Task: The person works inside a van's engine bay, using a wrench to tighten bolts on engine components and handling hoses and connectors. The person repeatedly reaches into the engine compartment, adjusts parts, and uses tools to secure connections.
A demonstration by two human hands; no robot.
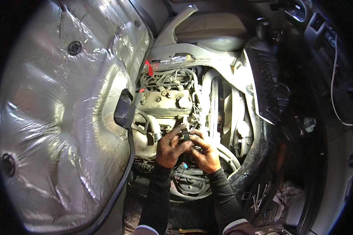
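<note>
Over the engine bay, both of my hands meet around a small black part (186, 135), perhaps a plug or sensor; its exact kind is too small to make out. My left hand (170, 149) pinches it from one side, thumb and fingers bent. On the other side my right hand (206, 152) has its fingertips closed on the same part. Just beyond my fingers lies the light-coloured engine cover (161, 105) with its round cap (184, 102). A small blue piece (185, 166) shows among dark hoses below my hands.
A raised panel lined with silver foil (66, 117) fills the left. Hoses and wiring (172, 78) crowd the bay, with a red strip (149, 68) at its far edge. Wrenches (259, 199) lie at the lower right. A brown seat (211, 29) stands at the back.
</note>
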